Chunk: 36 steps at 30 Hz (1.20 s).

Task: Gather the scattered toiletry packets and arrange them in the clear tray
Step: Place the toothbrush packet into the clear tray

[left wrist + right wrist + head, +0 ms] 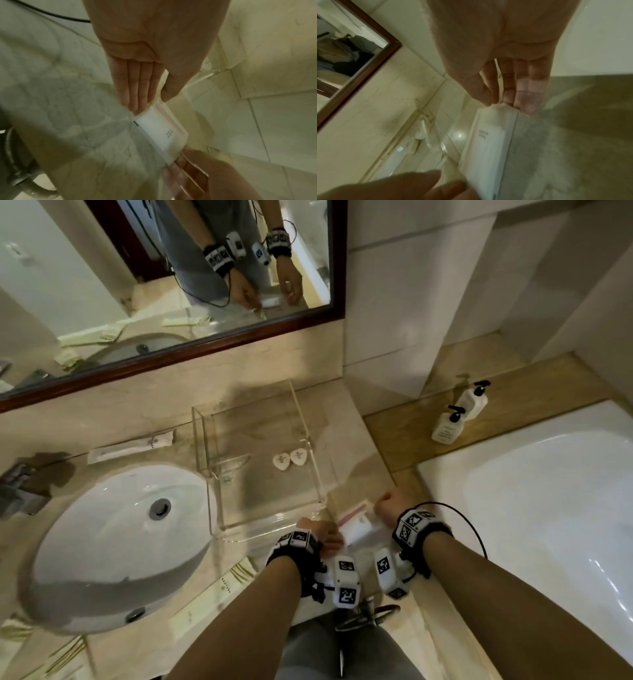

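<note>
A clear zip-bag packet (356,525) with a pink seal strip and a white insert is held just off the counter, right of the clear tray's (205,446) near corner. My left hand (334,539) pinches its near end between thumb and straight fingers (137,97). My right hand (382,508) pinches the far end (498,102). The same packet (159,129) (488,142) shows stretched between both hands in the wrist views. Two heart-shaped white packets (290,460) lie inside the tray.
A long white packet (132,446) lies left of the tray. More cream packets (212,601) lie along the counter's front edge by the sink (113,546). A bathtub (548,508) and two pump bottles (459,416) are to the right. The mirror (164,285) hangs behind.
</note>
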{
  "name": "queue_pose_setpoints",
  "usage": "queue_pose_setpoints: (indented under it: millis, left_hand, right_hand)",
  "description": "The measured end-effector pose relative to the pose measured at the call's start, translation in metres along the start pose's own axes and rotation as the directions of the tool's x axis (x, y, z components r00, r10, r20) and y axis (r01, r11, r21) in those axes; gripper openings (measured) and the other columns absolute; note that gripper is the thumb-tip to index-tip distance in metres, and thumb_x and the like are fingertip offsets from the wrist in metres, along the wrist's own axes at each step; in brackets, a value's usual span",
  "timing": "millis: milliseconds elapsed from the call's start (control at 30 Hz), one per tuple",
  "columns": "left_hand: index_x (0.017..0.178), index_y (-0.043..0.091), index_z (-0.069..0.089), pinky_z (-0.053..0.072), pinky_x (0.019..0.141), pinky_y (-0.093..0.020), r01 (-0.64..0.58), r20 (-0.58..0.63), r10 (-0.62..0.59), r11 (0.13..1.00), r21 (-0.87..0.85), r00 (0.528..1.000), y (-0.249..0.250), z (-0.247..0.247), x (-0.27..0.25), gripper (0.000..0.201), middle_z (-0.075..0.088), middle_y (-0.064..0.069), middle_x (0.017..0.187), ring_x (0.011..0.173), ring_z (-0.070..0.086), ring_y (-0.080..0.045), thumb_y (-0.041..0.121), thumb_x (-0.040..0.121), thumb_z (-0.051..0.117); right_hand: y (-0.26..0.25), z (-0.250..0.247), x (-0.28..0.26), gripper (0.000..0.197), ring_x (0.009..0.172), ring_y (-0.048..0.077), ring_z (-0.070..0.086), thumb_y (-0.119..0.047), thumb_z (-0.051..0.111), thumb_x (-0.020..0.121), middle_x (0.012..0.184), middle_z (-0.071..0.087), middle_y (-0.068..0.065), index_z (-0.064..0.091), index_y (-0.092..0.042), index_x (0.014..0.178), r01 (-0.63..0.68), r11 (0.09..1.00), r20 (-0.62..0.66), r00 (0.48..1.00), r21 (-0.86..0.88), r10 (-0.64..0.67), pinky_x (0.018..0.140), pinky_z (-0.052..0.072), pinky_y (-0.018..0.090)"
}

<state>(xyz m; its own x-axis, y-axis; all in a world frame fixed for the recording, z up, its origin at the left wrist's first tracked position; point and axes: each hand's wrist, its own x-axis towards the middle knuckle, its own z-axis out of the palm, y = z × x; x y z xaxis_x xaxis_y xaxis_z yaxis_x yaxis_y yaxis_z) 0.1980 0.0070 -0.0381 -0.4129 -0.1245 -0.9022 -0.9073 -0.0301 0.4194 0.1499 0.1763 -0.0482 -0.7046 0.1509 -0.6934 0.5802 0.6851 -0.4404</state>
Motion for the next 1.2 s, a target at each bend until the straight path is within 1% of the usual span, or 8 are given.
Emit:
queue_pose_setpoints:
  millis: [67, 200, 333, 600, 833, 1000, 1100, 1200]
  left_hand:
    - [0.069, -0.001, 0.055, 0.045, 0.043, -0.024, -0.003, 0.021, 0.003, 1.000, 0.023, 1.000, 0.001, 0.005, 0.001, 0.018, 0.056, -0.012, 0.054, 0.042, 0.052, -0.019, 0.001, 0.086, 0.060]
    - [0.094, 0.000, 0.070, 0.057, 0.075, -0.038, -0.046, 0.071, 0.038, 0.993, 0.110, 0.997, -0.007, 0.011, 0.002, 0.019, 0.073, -0.013, 0.074, 0.064, 0.065, -0.023, 0.016, 0.084, 0.071]
    - [0.097, 0.003, 0.069, 0.056, 0.070, -0.036, -0.103, 0.069, 0.091, 0.975, 0.198, 0.993, -0.010, 0.004, -0.002, 0.023, 0.072, -0.012, 0.084, 0.069, 0.062, -0.023, 0.021, 0.083, 0.073]
    - [0.103, 0.009, 0.070, 0.052, 0.060, -0.024, -0.266, 0.119, 0.238, 0.879, 0.395, 0.964, 0.003, -0.028, -0.012, 0.022, 0.062, 0.002, 0.074, 0.070, 0.058, -0.012, 0.020, 0.084, 0.073]
    - [0.105, 0.008, 0.072, 0.044, 0.075, -0.028, -0.292, -0.019, 0.333, 0.852, 0.434, 0.943, 0.032, -0.081, 0.004, 0.033, 0.071, -0.007, 0.094, 0.079, 0.056, -0.017, 0.027, 0.079, 0.077]
    - [0.089, 0.012, 0.076, 0.043, 0.071, -0.028, -0.310, -0.112, 0.388, 0.854, 0.418, 0.915, 0.036, -0.108, 0.024, 0.020, 0.067, 0.000, 0.074, 0.072, 0.059, -0.016, 0.031, 0.086, 0.068]
    - [0.097, 0.015, 0.075, 0.048, 0.080, -0.027, -0.282, -0.111, 0.357, 0.863, 0.418, 0.927, 0.039, -0.116, 0.035, 0.020, 0.074, -0.004, 0.095, 0.092, 0.066, -0.020, 0.031, 0.086, 0.068]
    - [0.101, 0.016, 0.075, 0.054, 0.087, -0.031, -0.257, -0.119, 0.325, 0.884, 0.391, 0.938, 0.044, -0.117, 0.044, 0.022, 0.074, -0.005, 0.101, 0.096, 0.068, -0.022, 0.029, 0.084, 0.070]
  right_hand:
    - [0.004, 0.008, 0.004, 0.014, 0.082, 0.029, 0.066, -0.022, 0.062, 0.079, 0.090, 0.069, 0.014, 0.063, -0.008, 0.082, 0.012, 0.999, 0.053, 0.998, 0.040, -0.014, 0.076, 0.057, 0.040]
    - [0.009, 0.017, 0.000, 0.019, 0.079, 0.025, 0.066, -0.025, 0.073, 0.068, 0.080, 0.066, 0.007, 0.062, -0.014, 0.079, 0.042, 0.997, 0.124, 0.991, 0.065, -0.050, 0.072, 0.057, 0.041]
    - [0.007, 0.016, -0.004, 0.043, 0.060, 0.021, 0.049, -0.009, 0.073, 0.077, 0.054, 0.044, 0.003, 0.042, -0.020, 0.049, 0.111, 0.991, 0.170, 0.978, 0.069, -0.121, 0.061, 0.042, 0.036]
    - [-0.039, -0.002, -0.018, 0.014, 0.060, 0.015, 0.057, -0.015, 0.057, 0.093, 0.069, 0.067, 0.001, 0.056, -0.017, 0.080, 0.176, 0.982, 0.397, 0.899, 0.062, -0.186, 0.056, 0.047, 0.025]
    - [-0.105, 0.008, -0.010, 0.034, 0.081, 0.017, 0.060, 0.006, 0.072, 0.075, 0.083, 0.061, -0.002, 0.059, -0.022, 0.090, 0.287, 0.941, 0.170, 0.933, 0.179, -0.317, 0.057, 0.045, 0.026]
    - [-0.135, 0.038, 0.001, 0.026, 0.075, 0.017, 0.059, 0.006, 0.073, 0.070, 0.068, 0.059, -0.003, 0.068, -0.014, 0.086, 0.341, 0.926, -0.027, 0.940, 0.161, -0.341, 0.059, 0.048, 0.022]
    - [-0.144, 0.052, 0.009, 0.022, 0.072, 0.016, 0.061, -0.005, 0.072, 0.071, 0.068, 0.064, -0.002, 0.061, -0.024, 0.068, 0.396, 0.918, -0.104, 0.913, -0.022, -0.396, 0.057, 0.043, 0.015]
    - [-0.151, 0.053, 0.012, 0.009, 0.081, 0.021, 0.064, -0.019, 0.060, 0.085, 0.087, 0.070, 0.004, 0.068, -0.018, 0.086, 0.387, 0.876, -0.076, 0.903, -0.288, -0.423, 0.069, 0.049, 0.023]
